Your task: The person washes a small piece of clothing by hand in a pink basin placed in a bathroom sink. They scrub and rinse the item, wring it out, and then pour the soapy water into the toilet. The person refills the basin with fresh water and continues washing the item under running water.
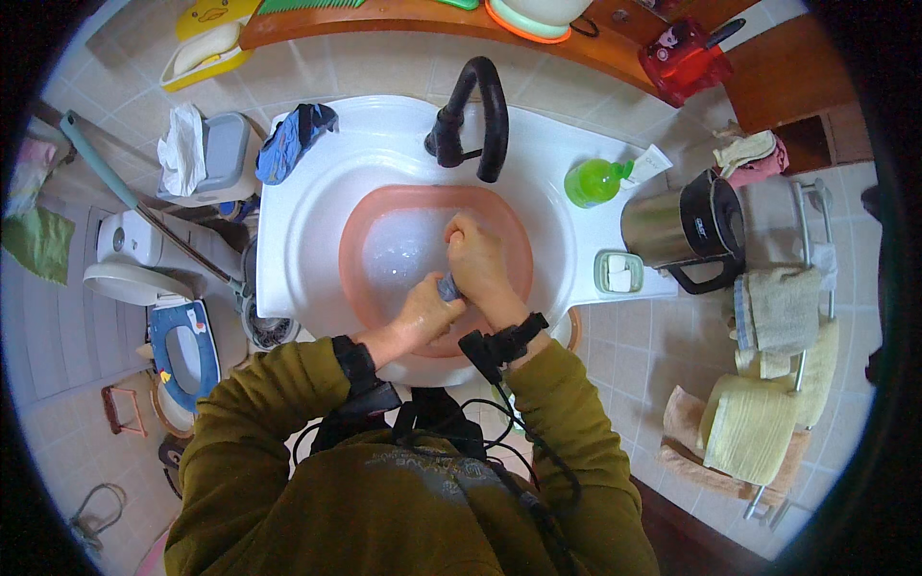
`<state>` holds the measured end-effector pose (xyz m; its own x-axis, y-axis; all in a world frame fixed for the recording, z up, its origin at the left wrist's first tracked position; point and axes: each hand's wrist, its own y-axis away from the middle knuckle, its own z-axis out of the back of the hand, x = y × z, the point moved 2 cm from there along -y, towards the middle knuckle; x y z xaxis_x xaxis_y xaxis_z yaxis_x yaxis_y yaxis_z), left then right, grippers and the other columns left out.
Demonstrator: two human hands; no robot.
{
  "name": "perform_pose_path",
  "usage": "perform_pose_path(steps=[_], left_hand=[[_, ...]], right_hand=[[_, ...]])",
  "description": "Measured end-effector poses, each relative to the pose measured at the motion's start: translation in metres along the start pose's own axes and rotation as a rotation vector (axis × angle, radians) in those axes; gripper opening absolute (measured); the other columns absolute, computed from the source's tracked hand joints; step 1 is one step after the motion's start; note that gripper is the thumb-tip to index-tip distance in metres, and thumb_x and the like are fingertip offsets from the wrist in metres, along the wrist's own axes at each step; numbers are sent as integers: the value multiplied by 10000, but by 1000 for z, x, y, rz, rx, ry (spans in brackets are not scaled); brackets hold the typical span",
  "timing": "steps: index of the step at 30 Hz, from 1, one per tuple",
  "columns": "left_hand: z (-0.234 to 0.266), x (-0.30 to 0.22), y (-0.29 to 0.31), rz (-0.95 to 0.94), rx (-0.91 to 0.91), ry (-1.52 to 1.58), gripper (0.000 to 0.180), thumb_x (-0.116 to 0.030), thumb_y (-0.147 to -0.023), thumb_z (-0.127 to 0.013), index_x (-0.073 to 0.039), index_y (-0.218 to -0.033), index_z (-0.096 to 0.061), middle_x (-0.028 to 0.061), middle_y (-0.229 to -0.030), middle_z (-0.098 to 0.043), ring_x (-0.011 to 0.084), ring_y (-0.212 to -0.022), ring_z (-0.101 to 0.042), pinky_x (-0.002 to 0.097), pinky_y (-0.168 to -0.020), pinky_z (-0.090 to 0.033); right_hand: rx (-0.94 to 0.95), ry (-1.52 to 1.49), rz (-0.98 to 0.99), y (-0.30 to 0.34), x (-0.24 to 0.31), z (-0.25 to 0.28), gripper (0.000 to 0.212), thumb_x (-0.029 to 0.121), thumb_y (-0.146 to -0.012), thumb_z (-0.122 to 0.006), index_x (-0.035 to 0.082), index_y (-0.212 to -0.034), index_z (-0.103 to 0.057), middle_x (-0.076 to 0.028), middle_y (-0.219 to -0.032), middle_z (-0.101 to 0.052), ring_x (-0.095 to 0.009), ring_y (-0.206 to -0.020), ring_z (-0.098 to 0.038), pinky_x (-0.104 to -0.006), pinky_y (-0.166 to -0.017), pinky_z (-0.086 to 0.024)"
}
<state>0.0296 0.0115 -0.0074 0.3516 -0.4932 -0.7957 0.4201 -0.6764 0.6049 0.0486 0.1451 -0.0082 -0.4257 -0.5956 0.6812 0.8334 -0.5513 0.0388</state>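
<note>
Both my hands are closed over a pink plastic basin [357, 230] of cloudy, sudsy water, set in the white sink. Between them a small bunched grey-blue cloth [448, 286] shows; most of it is hidden by the fingers. My left hand [423, 312] grips its lower end. My right hand [474, 257] is clenched just above and to the right, around the other end. A black faucet [471, 120] arches behind the basin. On the sink's back left rim lies a crumpled blue cloth [291, 144].
Right of the basin stand a green bottle [593, 182], a white tube [649, 165], a soap dish [618, 274] and a metal kettle [677, 230]. Towels [754, 427] hang at far right. A toilet [182, 355] and a mop handle [144, 202] are on the left. Above runs a wooden shelf [403, 31].
</note>
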Motion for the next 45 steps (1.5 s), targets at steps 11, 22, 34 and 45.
perform_pose_path(steps=[11,22,34,45], left_hand=[[18,-34,1,-356,-153,-368,462,-351,-903,-669,14,-1176,-592,154,-822,-668,205,-581,-641,347,-533,-500],[36,-56,25,-95,203,163,375,-361,-969,-599,-38,-1159,-614,20,-665,-529,91,-508,-477,248,-435,-343],[33,-61,36,-455,-85,-409,328,-290,-946,-573,12,-1038,-665,191,-877,-692,285,-783,-689,372,-735,-528],[40,-65,36,-567,-84,-427,248,-231,-928,-602,-8,-1009,-675,210,-857,-675,317,-767,-689,377,-705,-528]], right_hand=[[-111,-533,-164,2,-6,40,226,111,-993,-428,29,-1106,-605,-81,-790,-594,-187,-724,-618,-322,-700,-516],[-10,456,745,64,21,93,622,74,-761,-725,48,-1342,-505,-188,-1244,-553,-385,-1135,-553,-454,-889,-510],[422,51,126,67,18,73,408,192,-716,-782,-6,-1007,-577,-239,-919,-672,-437,-874,-657,-474,-732,-531],[634,-377,-193,73,35,63,324,189,-758,-711,-3,-998,-609,-96,-815,-655,-215,-746,-626,-359,-724,-512]])
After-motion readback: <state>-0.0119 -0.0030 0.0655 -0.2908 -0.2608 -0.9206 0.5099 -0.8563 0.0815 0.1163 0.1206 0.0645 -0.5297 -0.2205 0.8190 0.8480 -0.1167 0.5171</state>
